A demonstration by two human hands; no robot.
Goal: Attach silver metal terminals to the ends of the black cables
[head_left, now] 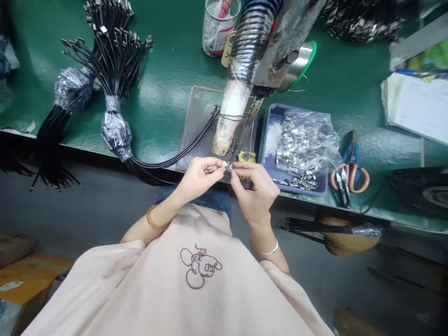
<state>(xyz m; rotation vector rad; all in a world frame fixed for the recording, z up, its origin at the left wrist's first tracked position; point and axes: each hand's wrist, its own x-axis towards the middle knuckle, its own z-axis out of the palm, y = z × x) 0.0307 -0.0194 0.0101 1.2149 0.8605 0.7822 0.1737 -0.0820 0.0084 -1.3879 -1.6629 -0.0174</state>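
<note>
My left hand and my right hand meet fingertip to fingertip at the table's front edge, both in a pinch. Between them shows a small shiny metal part, too small to make out in detail; it looks like the metal pieces in the blue tray. Just above my fingers are the white, stained end of a duct and a soldering stand with a solder wire spool. A dark board lies beneath these, with several black cables crossing it.
Plastic-wrapped bundles of black cables lie to the left, partly over the edge. Right of the tray are orange-handled pliers and small snips. A clear cup stands at the back; papers lie far right.
</note>
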